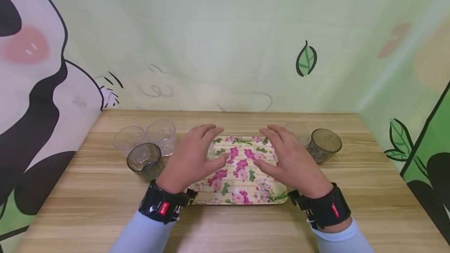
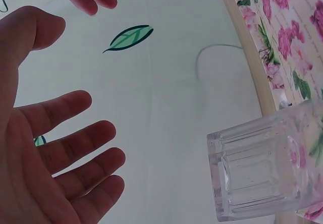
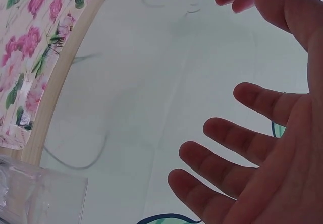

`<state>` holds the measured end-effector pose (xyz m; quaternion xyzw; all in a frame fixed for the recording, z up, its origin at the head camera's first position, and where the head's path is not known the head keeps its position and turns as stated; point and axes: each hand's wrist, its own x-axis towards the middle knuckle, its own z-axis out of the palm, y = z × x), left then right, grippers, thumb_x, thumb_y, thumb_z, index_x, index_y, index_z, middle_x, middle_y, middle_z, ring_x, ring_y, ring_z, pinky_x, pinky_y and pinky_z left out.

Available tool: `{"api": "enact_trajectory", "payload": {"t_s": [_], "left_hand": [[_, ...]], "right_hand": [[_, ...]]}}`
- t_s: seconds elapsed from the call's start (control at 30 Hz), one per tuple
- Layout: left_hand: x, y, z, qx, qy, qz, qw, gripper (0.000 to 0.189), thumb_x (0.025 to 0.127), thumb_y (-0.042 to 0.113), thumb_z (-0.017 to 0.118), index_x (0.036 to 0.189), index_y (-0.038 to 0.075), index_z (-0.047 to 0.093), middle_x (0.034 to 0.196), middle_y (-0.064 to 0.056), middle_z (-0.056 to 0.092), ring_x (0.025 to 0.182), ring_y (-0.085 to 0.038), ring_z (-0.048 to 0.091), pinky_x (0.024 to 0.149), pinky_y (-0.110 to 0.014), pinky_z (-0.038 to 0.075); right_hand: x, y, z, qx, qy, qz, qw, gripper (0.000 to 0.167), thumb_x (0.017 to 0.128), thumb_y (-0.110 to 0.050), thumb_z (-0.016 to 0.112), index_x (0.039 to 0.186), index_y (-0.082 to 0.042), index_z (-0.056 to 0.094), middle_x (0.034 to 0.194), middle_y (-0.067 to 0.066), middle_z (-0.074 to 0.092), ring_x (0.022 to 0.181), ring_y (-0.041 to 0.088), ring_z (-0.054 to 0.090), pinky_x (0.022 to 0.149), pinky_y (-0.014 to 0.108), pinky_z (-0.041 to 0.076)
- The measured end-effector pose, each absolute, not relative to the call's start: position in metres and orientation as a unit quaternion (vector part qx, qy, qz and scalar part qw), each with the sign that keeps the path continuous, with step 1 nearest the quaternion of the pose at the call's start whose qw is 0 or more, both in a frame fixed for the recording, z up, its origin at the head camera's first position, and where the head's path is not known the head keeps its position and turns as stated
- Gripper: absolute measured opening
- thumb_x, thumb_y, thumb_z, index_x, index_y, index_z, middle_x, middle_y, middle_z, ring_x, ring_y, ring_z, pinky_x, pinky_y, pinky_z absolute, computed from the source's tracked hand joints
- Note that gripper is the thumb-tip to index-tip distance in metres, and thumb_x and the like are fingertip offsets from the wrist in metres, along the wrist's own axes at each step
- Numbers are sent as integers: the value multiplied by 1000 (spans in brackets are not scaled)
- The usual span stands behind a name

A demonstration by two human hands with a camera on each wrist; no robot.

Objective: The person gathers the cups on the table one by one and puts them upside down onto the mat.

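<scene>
Left hand [image 1: 195, 157] and right hand [image 1: 293, 157]: a facing pair, fingers spread wide and gently bent, thumbs well apart from fingertips, a broad gap between the two; nothing held, fingertips raised clear of the surface. Handling, in judgement: best brought down evenly, both at one height, elbows drawn in enough to spare the glassware outside each wrist; clear pieces merit a slow approach, their edges being hard to see. Floral tray [image 1: 242, 165], pink blossom on cream: below the fingers, showing in the gap between the thumbs, far edge visible between the two sets of fingertips, near edge back by the wrists. Clear tumbler [image 2: 257, 173]: lower than the left fingers, overlapping the tray in the left wrist view; whether on it or beside it, cannot be told. Outside the left hand: smoky glass [image 1: 144, 161], near the wrist; two clear glasses, one nearer the fingers [image 1: 161, 138], one farther out [image 1: 128, 138]. Outside the right hand: clear cup [image 1: 301, 130], just behind the knuckles; dark cup [image 1: 324, 145], next outward. Wooden table [image 1: 228, 229], beneath all. Printed backdrop [image 1: 228, 50], beyond the fingertips.
</scene>
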<state>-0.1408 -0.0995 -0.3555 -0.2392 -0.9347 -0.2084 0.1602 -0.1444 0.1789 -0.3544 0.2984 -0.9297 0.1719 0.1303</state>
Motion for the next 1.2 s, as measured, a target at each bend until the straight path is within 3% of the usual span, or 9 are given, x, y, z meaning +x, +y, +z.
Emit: {"api": "enact_trajectory", "payload": {"t_s": [1.2], "left_hand": [[-141, -100, -357, -248, -929, -214, 171, 61, 90, 45, 68, 140, 11, 56, 141, -13, 56, 131, -30, 53, 105, -48, 48]], "right_hand": [[-143, 179, -355, 320, -923, 165, 139, 64, 90, -50, 70, 142, -17, 53, 137, 8, 57, 130, 29, 52, 107, 50, 44]]}}
